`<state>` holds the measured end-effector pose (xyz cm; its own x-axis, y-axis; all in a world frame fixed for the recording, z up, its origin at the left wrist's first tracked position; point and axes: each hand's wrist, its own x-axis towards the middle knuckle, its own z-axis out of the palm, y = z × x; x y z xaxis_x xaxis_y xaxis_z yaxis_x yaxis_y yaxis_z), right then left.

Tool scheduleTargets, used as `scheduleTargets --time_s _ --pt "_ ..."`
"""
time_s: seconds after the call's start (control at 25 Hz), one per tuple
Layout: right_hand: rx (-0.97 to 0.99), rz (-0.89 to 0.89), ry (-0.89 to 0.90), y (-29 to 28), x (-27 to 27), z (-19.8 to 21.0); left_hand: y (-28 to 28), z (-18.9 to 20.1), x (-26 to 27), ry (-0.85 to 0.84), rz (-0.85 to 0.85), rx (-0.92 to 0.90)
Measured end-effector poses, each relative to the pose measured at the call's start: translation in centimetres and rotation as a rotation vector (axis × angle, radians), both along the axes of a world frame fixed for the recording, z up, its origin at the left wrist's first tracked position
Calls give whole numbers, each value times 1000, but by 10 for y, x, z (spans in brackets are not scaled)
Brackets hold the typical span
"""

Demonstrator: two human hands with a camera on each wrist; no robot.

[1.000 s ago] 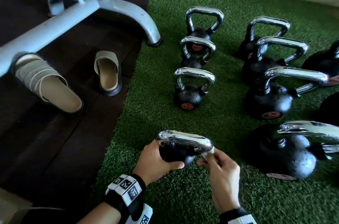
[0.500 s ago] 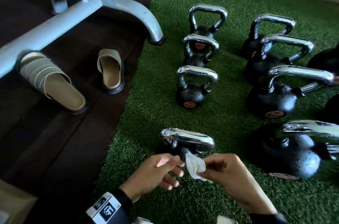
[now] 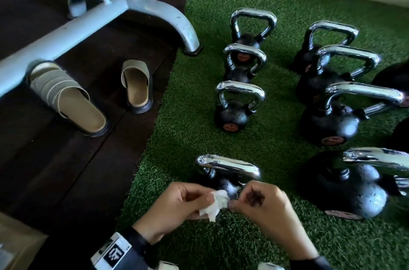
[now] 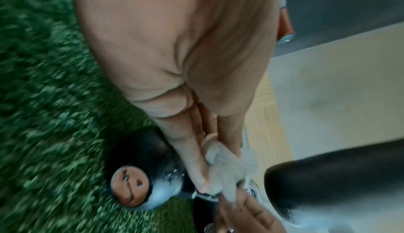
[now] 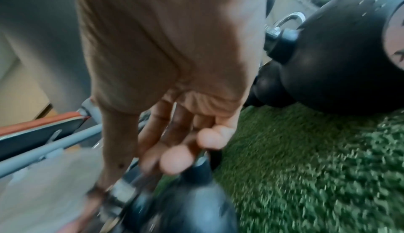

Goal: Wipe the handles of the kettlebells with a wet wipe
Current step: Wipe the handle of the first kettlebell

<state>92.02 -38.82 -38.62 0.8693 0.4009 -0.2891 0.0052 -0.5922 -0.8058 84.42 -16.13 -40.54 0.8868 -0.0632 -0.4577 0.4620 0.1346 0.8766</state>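
Green turf (image 3: 183, 137), both hands (image 3: 223, 203) pinching wet wipe (image 3: 215, 203) beside kettlebell (image 3: 228, 166).

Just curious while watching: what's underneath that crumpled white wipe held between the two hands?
Directly below the wet wipe sits the nearest kettlebell, its chrome handle just beyond. Both hands, left and right, pinch the wipe and cover most of the black body, so its base stays hidden.

Eight kettlebells (image 3: 232, 112) can be counted on the turf (image 3: 188, 137) (two more dark shapes at the right edge may be others, too cropped to tell). Two sandals (image 3: 136, 86) sit on the dark floor (image 3: 66, 170). Two hands (image 3: 177, 205) share one wipe (image 3: 215, 203).
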Motion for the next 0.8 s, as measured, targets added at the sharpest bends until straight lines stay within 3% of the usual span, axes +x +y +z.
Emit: scheduleTargets --time_s 0.08,0.16,0.24,0.32,0.48,0.56,0.72,0.8 --pt "-35 -90 10 -18 13 -6 6 18 0 -256 69 273" --pt "-36 -256 -28 -26 20 -22 3 36 4 -511 263 475" --pt "38 -272 16 -17 20 -41 -3 44 18 -683 369 683" --pt "97 -242 56 -2 15 -63 -10 40 32 -794 329 887" --pt "72 -370 -39 18 11 -91 -23 23 40 -942 35 1120" --pt "92 -382 -43 21 11 -93 -26 18 36 -979 -25 1146" --pt "138 -349 -17 19 10 -87 -5 17 41 -761 274 900" --pt "173 -359 -7 18 8 -87 -2 18 38 -791 242 900"
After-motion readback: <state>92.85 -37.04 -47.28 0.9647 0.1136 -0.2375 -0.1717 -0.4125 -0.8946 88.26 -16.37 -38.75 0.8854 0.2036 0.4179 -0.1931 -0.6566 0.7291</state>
